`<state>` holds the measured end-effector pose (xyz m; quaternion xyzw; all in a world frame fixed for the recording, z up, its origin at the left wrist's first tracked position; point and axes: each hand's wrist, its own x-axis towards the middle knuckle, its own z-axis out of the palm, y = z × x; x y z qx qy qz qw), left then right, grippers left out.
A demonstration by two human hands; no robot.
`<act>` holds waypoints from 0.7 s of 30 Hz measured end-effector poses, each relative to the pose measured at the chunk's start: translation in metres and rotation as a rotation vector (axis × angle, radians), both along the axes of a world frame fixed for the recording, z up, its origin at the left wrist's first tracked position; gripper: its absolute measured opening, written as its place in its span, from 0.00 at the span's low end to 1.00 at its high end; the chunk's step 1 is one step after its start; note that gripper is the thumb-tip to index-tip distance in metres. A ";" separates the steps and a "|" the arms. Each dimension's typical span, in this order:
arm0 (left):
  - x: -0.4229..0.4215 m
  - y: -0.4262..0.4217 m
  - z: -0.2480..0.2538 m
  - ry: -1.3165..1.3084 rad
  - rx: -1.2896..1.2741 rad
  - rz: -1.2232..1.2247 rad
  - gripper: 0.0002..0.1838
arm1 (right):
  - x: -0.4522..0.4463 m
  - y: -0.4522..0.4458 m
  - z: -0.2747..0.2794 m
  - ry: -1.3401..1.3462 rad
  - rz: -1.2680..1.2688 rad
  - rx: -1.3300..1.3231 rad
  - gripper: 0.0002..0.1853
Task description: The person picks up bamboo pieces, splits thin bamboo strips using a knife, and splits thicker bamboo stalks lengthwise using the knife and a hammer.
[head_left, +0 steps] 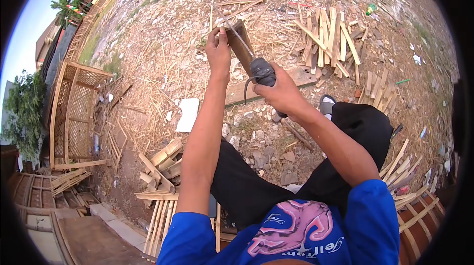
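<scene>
My right hand (284,92) is wrapped round the thick, dark-wrapped handle of a long-bladed knife (262,71), with a loose dark strap hanging off it. The narrow blade points up and left, seen almost edge-on, and passes in front of an upright wooden block (241,50). My left hand (218,47) is at the block's upper left side, fingers bent and thumb close to them beside the blade. What the left fingers pinch, if anything, is too small to make out. The block rises from a flat wooden board (271,86) on the ground.
Split wooden strips (335,38) lie heaped at the upper right, with more strips (380,89) near my foot. Wood offcuts (163,163) are piled at lower left. A white scrap (187,115) lies near my left forearm. A lattice panel (76,112) stands at the left.
</scene>
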<state>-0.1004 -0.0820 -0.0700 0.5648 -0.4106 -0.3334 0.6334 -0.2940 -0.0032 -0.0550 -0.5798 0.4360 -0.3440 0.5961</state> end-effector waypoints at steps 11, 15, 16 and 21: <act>-0.003 0.004 0.004 0.035 -0.001 0.032 0.19 | 0.001 -0.002 -0.003 -0.004 -0.026 -0.002 0.31; 0.003 0.003 0.002 -0.002 0.015 0.001 0.20 | 0.001 0.001 0.006 -0.005 -0.021 0.023 0.31; 0.003 0.003 0.002 -0.003 0.012 -0.002 0.20 | 0.001 0.001 0.005 -0.011 -0.020 0.018 0.31; 0.004 0.004 0.001 -0.018 0.014 0.000 0.19 | 0.002 0.002 0.007 -0.001 -0.007 0.028 0.30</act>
